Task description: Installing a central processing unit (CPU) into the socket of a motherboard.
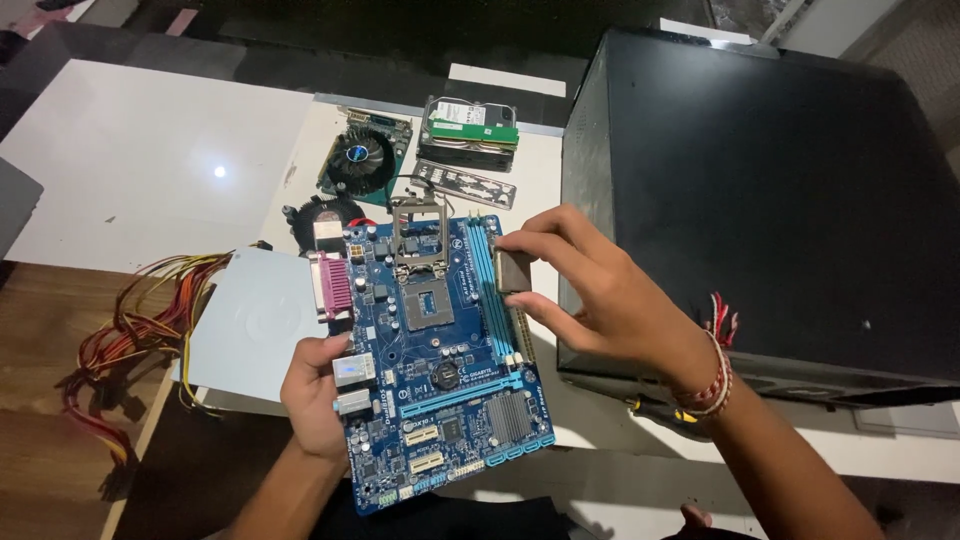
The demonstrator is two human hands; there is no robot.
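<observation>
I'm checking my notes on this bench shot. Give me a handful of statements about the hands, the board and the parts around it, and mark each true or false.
1. The left hand grips the blue motherboard by its port edge. True.
2. The right hand pinches a small square chip between its fingers. True.
3. The processor socket has its cover closed flat. False: the metal frame stands raised.
4. The black computer case lies left of the board. False: it lies on the right.
5. A graphics card with a fan lies beyond the board. True.
</observation>
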